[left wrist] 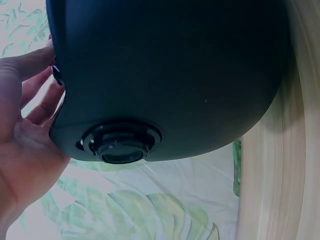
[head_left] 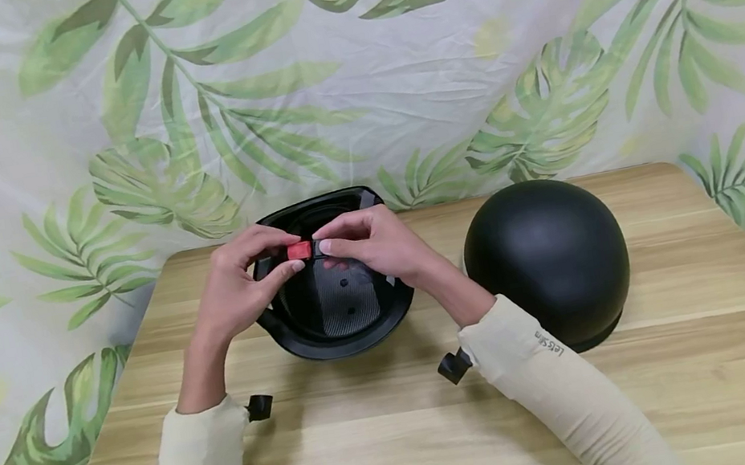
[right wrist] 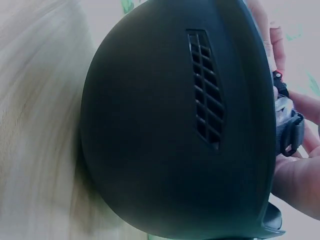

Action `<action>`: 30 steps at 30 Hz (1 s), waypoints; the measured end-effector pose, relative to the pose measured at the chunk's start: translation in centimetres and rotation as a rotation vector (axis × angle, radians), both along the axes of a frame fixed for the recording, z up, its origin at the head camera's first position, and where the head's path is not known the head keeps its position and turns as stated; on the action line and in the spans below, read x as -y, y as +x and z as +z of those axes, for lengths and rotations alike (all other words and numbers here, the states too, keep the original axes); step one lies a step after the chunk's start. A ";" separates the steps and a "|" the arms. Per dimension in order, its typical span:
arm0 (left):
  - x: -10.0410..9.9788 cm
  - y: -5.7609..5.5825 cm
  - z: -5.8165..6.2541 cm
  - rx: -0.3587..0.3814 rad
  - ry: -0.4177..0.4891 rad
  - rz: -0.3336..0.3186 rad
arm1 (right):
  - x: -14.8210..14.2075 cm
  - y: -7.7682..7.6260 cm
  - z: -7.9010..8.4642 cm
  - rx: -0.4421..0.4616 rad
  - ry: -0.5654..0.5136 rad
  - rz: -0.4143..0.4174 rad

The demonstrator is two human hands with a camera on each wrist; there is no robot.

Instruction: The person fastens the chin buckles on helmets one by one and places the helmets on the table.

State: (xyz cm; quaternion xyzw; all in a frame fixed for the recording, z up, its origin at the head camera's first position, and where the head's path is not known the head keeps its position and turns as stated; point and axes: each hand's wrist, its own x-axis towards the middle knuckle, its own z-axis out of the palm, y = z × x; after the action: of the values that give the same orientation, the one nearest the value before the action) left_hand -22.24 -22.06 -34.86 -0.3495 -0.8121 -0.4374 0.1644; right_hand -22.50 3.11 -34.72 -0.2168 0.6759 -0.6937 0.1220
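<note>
L hand (head_left: 240, 274) pinches red clip (head_left: 299, 251) btwn thumb & fingers; R hand (head_left: 377, 241) pinches black clip (head_left: 318, 249) likewise. Clips end to end, can't tell if locked. Both over the opening of helmet (head_left: 339, 347), which sits open side up nr table's (head_left: 378, 451) far edge, toward far L corner. R wrist view: grey strap (right wrist: 291, 134) by R hand, grilled vent (right wrist: 206, 90) in helmet's side. L wrist view: round fitting (left wrist: 121, 145). 2nd helmet (head_left: 545, 262), dome up, toward far R corner. Leaf-print cloth (head_left: 408, 88) behind.
</note>
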 end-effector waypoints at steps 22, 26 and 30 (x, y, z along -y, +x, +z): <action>0.8 0.4 0.1 -0.025 -0.055 0.081 | -2.3 0.7 0.5 -0.210 0.262 -0.113; 1.4 0.6 0.3 -0.039 -0.049 0.133 | -3.6 1.4 0.7 -0.246 0.255 -0.205; 1.9 0.8 0.3 -0.038 -0.055 0.179 | -4.9 2.1 0.7 -0.246 0.243 -0.287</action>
State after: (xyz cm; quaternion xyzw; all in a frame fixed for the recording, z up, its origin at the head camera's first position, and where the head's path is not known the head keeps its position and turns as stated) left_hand -21.39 -23.96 -34.59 -0.2880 -0.8486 -0.3918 0.2083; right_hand -20.44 7.97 -34.05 -0.1852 0.7881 -0.5859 -0.0363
